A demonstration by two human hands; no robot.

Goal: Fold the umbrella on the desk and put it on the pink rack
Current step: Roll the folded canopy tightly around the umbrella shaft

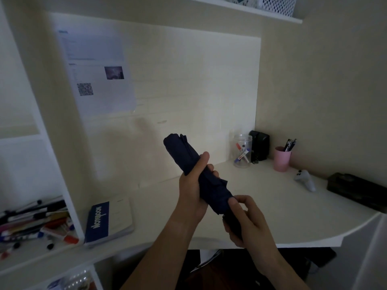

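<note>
A dark navy folding umbrella [182,155], collapsed with its fabric rolled round the shaft, is held in the air above the white desk [272,197], tilted with its top toward the upper left. My left hand [194,187] grips the rolled canopy around its middle. My right hand [245,220] holds the lower end near the handle, thumb and fingers pinching the fabric there. The handle itself is hidden inside my right hand. No pink rack is in view.
On the desk stand a clear jar of markers [242,151], a black box [259,147], a pink pen cup [282,158], a white controller [305,180] and a dark case [356,191]. A blue notebook [109,220] lies left, beside a shelf of markers [35,225].
</note>
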